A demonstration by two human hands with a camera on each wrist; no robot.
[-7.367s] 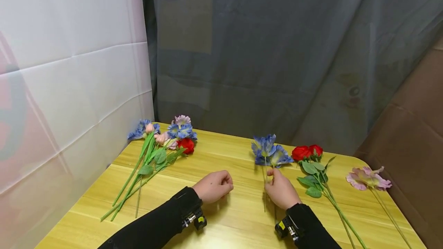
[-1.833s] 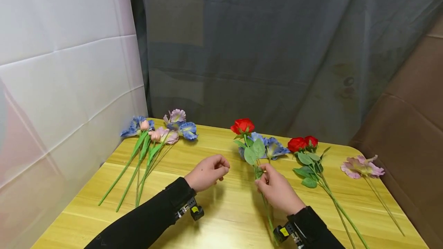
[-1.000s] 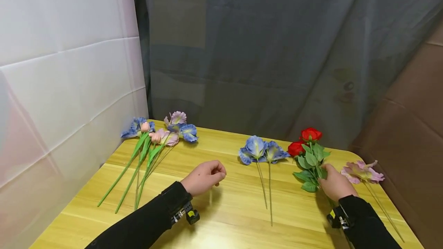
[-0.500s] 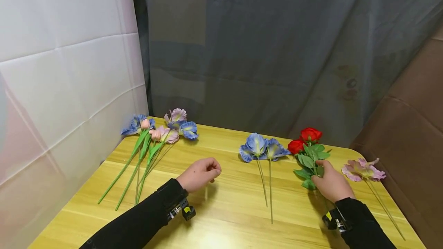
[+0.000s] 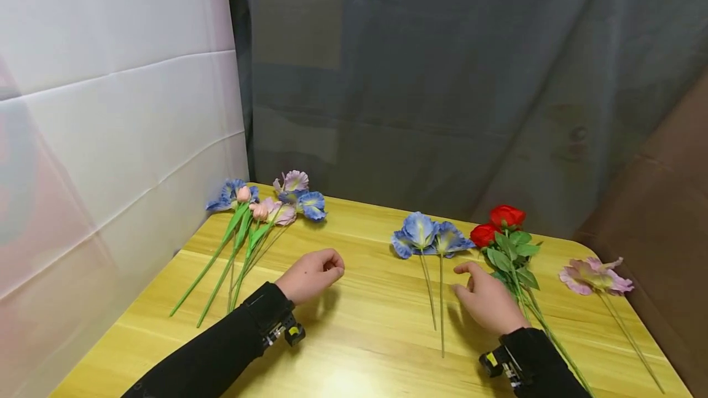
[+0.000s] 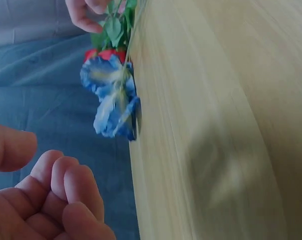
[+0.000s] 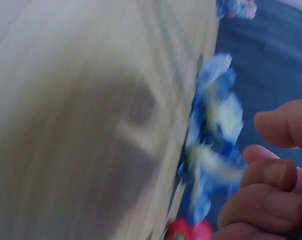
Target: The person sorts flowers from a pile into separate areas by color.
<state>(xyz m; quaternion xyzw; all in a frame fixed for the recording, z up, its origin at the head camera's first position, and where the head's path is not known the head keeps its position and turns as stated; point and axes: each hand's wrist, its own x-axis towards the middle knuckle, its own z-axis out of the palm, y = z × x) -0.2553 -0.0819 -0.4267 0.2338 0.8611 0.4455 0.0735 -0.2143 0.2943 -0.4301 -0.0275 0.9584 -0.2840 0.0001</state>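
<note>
My right hand (image 5: pixel 489 300) hovers over the table with fingers parted and nothing between them. Just left of it lie two blue irises (image 5: pixel 418 232) with thin stems. Behind the wrist, red roses (image 5: pixel 507 217) with green leaves are grouped together, their stems partly covered by the arm. In the right wrist view, the blue irises (image 7: pixel 216 115) appear past the thumb and curled fingertips (image 7: pixel 276 172). My left hand (image 5: pixel 310 276) is held above the middle of the table, fingers loosely curled around nothing. The left wrist view shows that hand's bent fingers (image 6: pixel 65 185).
At the far left lies a mixed group of pink tulips (image 5: pixel 243 194), blue irises (image 5: pixel 311 205) and pale purple flowers (image 5: pixel 295 181). One pink-purple flower (image 5: pixel 595 276) lies by the right edge of the wooden table (image 5: pixel 354 349). A dark curtain (image 5: pixel 409 91) hangs behind.
A red rose from the left group was carried by my right hand and laid on the roses at right. The right hand has released it and moved left; the left hand stayed nearby.
</note>
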